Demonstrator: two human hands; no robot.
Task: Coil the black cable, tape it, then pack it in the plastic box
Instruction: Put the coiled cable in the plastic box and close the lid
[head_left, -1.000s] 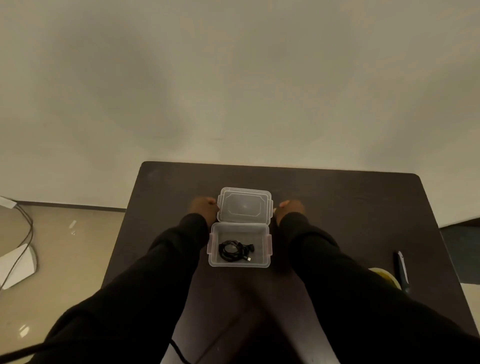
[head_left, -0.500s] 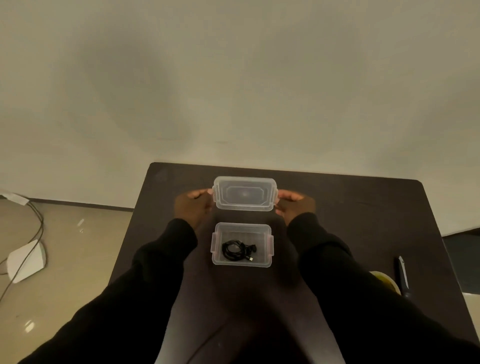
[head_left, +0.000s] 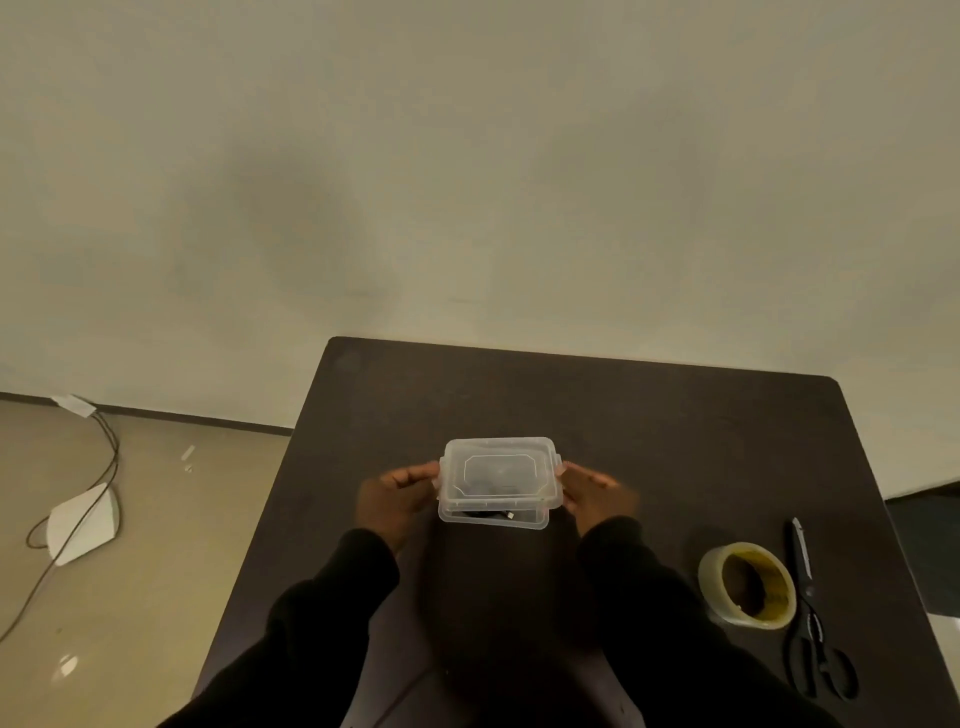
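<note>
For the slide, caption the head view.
Both hands, left hand and right hand, lower the clear lid onto the plastic box holding the black cable.

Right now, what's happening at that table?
A person holds a clear lid with both hands, left hand and right hand at its ends, over the plastic box. The black cable is already inside. The lid doesn't look clipped shut yet. The tape roll and scissors lie to the right.
</note>
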